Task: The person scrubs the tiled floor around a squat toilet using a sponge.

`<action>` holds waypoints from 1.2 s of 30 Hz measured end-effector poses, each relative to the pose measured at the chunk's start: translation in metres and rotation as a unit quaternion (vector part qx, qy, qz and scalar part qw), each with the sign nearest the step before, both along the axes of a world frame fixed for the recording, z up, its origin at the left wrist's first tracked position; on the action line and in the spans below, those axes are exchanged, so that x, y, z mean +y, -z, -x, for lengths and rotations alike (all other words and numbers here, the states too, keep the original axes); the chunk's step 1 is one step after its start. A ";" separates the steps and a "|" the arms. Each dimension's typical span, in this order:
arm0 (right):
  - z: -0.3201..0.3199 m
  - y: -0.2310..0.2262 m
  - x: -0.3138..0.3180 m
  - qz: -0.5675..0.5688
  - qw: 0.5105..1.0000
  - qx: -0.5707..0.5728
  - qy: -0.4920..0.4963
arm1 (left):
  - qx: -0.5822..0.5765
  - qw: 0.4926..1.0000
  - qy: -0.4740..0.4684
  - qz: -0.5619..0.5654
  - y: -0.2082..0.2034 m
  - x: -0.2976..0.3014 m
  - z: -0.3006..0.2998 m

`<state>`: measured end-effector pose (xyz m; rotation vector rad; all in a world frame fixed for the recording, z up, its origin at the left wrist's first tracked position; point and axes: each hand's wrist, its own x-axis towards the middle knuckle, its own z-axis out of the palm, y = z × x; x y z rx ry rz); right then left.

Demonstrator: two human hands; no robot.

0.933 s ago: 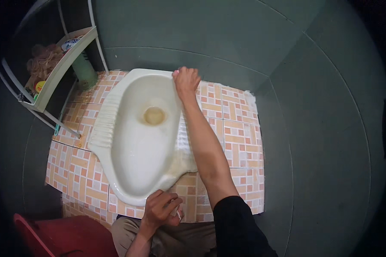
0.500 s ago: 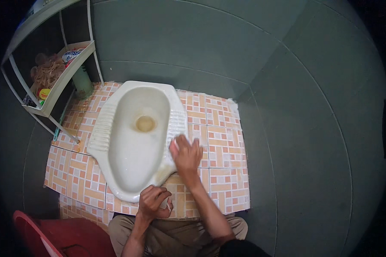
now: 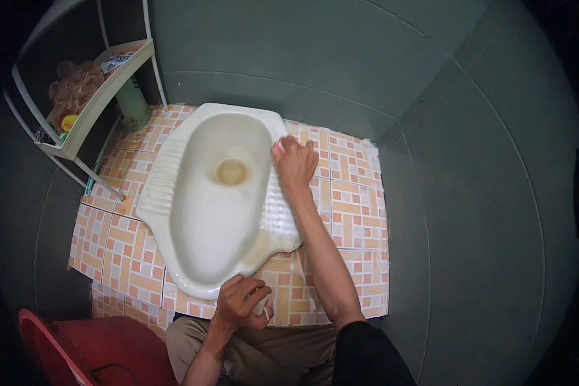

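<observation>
A white squat toilet (image 3: 179,241) is set into the tiled floor, with ribbed foot pads on both sides and a brown-stained drain. My right hand (image 3: 296,164) is stretched forward to the toilet's right rim, above the ribbed pad. Its fingers are closed on a small pink-and-white object (image 3: 278,150), mostly covered by the hand. At the near rim, close to my knees, my left hand (image 3: 241,302) is curled. Something small and whitish (image 3: 268,310) shows at its fingers, too small to name.
A white rack (image 3: 103,96) at the far left holds a brown mesh bath puff (image 3: 75,89) and several small items. Behind it stands a green bottle (image 3: 133,103). A red tub (image 3: 109,347) is at lower left. Grey walls (image 3: 476,193) enclose the orange-tiled floor (image 3: 360,225).
My right hand has moved forward along the toilet's right side, from beside the ribbed pad to beyond it. The left hand keeps its curl near the rim. The view has shifted slightly.
</observation>
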<state>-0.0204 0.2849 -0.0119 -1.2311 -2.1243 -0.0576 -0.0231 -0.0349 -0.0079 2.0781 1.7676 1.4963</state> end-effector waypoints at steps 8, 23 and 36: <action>0.016 0.003 0.016 -0.005 0.999 0.041 -0.014 | 0.002 1.000 0.005 -0.021 0.001 0.004 0.000; -0.083 -0.027 -0.137 0.001 0.998 0.020 -0.060 | -0.010 1.000 -0.009 -0.023 0.000 0.005 0.001; 0.002 -0.007 0.033 -0.018 0.997 0.058 -0.049 | -0.021 0.999 0.002 -0.025 -0.001 0.007 -0.001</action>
